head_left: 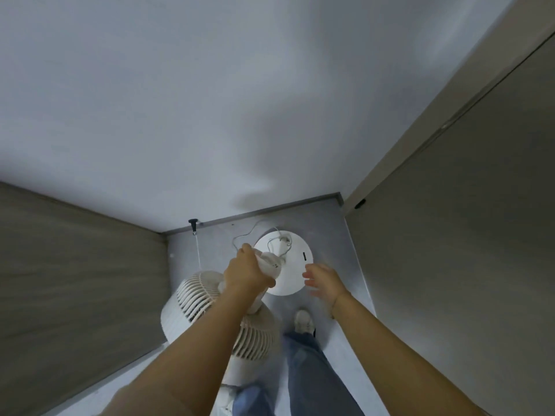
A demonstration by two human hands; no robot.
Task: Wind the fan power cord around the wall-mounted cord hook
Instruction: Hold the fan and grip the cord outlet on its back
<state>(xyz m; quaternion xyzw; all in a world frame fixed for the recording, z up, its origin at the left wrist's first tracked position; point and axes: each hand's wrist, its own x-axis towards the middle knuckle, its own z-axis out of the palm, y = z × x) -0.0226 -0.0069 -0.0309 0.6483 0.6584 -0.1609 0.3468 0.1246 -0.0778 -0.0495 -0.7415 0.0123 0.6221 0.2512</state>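
A white standing fan stands below me, its ribbed head at lower left and its round base on the floor near the wall. My left hand is closed around the fan's white stem, just above the base. My right hand hovers open beside the base's right edge, fingers spread, holding nothing. The thin white power cord lies in loose loops on the floor behind the base and over its top. A small black hook-like fitting sits low on the white wall at the skirting.
A wood-grain panel closes the space on the left and a grey door or cabinet on the right. The white wall is straight ahead. My leg in jeans and a white shoe stand on the grey floor right of the fan.
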